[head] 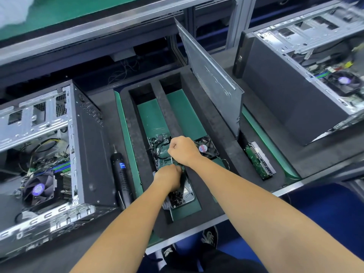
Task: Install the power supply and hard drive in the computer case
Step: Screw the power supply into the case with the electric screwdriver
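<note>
1. Head view: the foam tray (pixel 197 107) sits mid-desk (pixel 325 162), with two long green-floored slots.
2. Both hands meet in the left slot, over a metal part with black cables (pixel 157 146); whether this is the power supply I cannot tell.
3. The right hand (pixel 182 149), at about 12 o'clock of the left one, is curled into a fist; what it grips is hidden.
4. The left hand (pixel 168 178) is curled too, knuckles up, just above a small tin of dark screws (pixel 180 198); its grip cannot be made out.
5. The hard drive (pixel 260 161) lies in a side recess at 3 o'clock of the hands, well apart.
6. A fan (pixel 206 147) lies just beside the right hand.
7. A screwdriver (pixel 121 174) lies at 9 o'clock, beside the open case (pixel 59 154).
8. A second case (pixel 307 71) stands at 2 o'clock, behind a leaning panel (pixel 212 79).
</note>
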A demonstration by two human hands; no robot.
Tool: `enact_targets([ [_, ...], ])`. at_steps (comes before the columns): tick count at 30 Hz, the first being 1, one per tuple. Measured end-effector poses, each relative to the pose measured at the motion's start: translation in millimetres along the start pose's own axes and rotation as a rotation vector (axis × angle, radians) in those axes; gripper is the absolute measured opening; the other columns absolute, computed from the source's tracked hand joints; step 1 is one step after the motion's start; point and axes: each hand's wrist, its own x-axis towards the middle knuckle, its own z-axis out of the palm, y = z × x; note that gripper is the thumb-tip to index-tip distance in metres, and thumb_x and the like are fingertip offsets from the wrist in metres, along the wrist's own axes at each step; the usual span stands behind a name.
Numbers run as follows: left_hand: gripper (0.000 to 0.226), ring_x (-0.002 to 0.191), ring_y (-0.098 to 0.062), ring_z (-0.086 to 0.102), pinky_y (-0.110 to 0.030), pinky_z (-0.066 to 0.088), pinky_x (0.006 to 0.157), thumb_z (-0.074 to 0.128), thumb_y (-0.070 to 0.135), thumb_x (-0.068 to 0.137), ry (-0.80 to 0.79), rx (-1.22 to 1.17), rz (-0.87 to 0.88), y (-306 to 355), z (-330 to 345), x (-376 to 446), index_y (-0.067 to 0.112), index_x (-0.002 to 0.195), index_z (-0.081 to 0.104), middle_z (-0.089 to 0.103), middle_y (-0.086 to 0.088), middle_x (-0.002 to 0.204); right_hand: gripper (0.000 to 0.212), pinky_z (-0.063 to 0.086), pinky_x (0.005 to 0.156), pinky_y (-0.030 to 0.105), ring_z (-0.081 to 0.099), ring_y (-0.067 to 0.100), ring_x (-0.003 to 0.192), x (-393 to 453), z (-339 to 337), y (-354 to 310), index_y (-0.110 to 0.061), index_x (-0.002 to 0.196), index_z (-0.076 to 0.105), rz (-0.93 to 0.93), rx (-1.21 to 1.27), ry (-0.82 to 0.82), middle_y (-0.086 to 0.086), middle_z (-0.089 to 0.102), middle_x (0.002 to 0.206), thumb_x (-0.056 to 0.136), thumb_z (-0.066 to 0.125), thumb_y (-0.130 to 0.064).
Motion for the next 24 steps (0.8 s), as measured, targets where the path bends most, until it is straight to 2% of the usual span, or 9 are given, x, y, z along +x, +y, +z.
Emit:
enact_targets([
  [2, 0.016, 0.085, -0.030, 0.056, -0.047, 0.053, 0.078, 0.048, 0.001, 0.081, 0.007, -0.031, 0.002, -1, 0, 0, 0.009, 0.095, 0.050, 0.053, -0.010, 0.098, 0.013, 0.053, 0.070, 0.041, 0.046, 0.021, 0.067, 0, 0, -1, -0.008, 0.070, 0.053, 0.003, 0.010, 0.006, 0.018, 0.061, 0.073, 0.080, 0.050, -0.001],
  [4, 0.017, 0.081, -0.028, 0.054, -0.040, 0.051, 0.069, 0.048, 0.002, 0.082, 0.027, -0.067, 0.005, -3, -1, 1, 0.007, 0.098, 0.050, 0.054, -0.011, 0.101, 0.014, 0.054, 0.070, 0.042, 0.046, 0.021, 0.065, 1, -1, -1, -0.008, 0.068, 0.051, 0.005, 0.026, 0.008, 0.013, 0.056, 0.070, 0.080, 0.051, -0.001],
  [6, 0.018, 0.077, -0.027, 0.051, -0.037, 0.046, 0.063, 0.047, 0.001, 0.082, 0.044, -0.125, 0.001, -5, -3, 2, 0.007, 0.099, 0.049, 0.055, -0.012, 0.103, 0.015, 0.055, 0.070, 0.043, 0.048, 0.022, 0.059, 2, -2, -1, -0.007, 0.066, 0.050, 0.013, 0.048, 0.010, 0.017, 0.061, 0.072, 0.080, 0.052, -0.002],
  [11, 0.031, 0.081, -0.025, 0.052, -0.037, 0.050, 0.070, 0.045, -0.002, 0.083, 0.074, -0.238, 0.004, -9, -4, 6, 0.007, 0.112, 0.052, 0.055, -0.013, 0.107, 0.015, 0.056, 0.065, 0.036, 0.054, 0.019, 0.043, 2, -2, 2, -0.007, 0.067, 0.054, 0.027, 0.075, 0.006, 0.017, 0.064, 0.064, 0.081, 0.051, -0.003],
  [14, 0.026, 0.082, -0.027, 0.053, -0.039, 0.051, 0.071, 0.046, -0.002, 0.081, 0.120, -0.327, -0.011, -10, -5, 8, 0.008, 0.104, 0.052, 0.056, -0.013, 0.102, 0.015, 0.056, 0.062, 0.030, 0.057, 0.015, 0.038, 3, -3, 2, -0.008, 0.067, 0.056, 0.044, 0.103, -0.010, 0.019, 0.068, 0.064, 0.080, 0.050, -0.004],
  [16, 0.021, 0.078, -0.027, 0.052, -0.038, 0.050, 0.068, 0.047, -0.002, 0.079, 0.133, -0.370, -0.021, -9, -7, 8, 0.010, 0.095, 0.049, 0.057, -0.013, 0.097, 0.015, 0.056, 0.061, 0.029, 0.056, 0.015, 0.037, 4, -4, 3, -0.007, 0.066, 0.058, 0.054, 0.124, -0.021, 0.014, 0.065, 0.056, 0.079, 0.050, -0.005],
  [18, 0.020, 0.079, -0.027, 0.054, -0.037, 0.049, 0.067, 0.048, -0.002, 0.079, 0.138, -0.403, -0.040, -9, -8, 8, 0.011, 0.094, 0.049, 0.056, -0.010, 0.094, 0.018, 0.052, 0.054, 0.024, 0.055, 0.015, 0.037, 5, -5, 3, -0.004, 0.065, 0.060, 0.073, 0.156, -0.029, 0.012, 0.062, 0.051, 0.081, 0.050, -0.004],
  [21, 0.025, 0.092, -0.031, 0.060, -0.034, 0.046, 0.068, 0.053, 0.000, 0.082, 0.145, -0.363, -0.061, -10, -10, 10, 0.007, 0.105, 0.055, 0.058, -0.013, 0.103, 0.020, 0.042, 0.046, 0.017, 0.054, 0.015, 0.036, 5, -7, 2, 0.004, 0.070, 0.065, 0.096, 0.193, -0.043, 0.021, 0.068, 0.061, 0.082, 0.051, -0.003],
  [24, 0.031, 0.095, -0.029, 0.061, -0.034, 0.046, 0.069, 0.065, 0.010, 0.083, 0.080, -0.212, -0.044, -11, -6, 10, 0.006, 0.112, 0.055, 0.059, -0.012, 0.109, 0.020, 0.042, 0.043, 0.016, 0.058, 0.017, 0.038, 5, -9, 2, 0.007, 0.075, 0.067, 0.108, 0.229, -0.063, 0.019, 0.069, 0.065, 0.082, 0.051, -0.002],
])
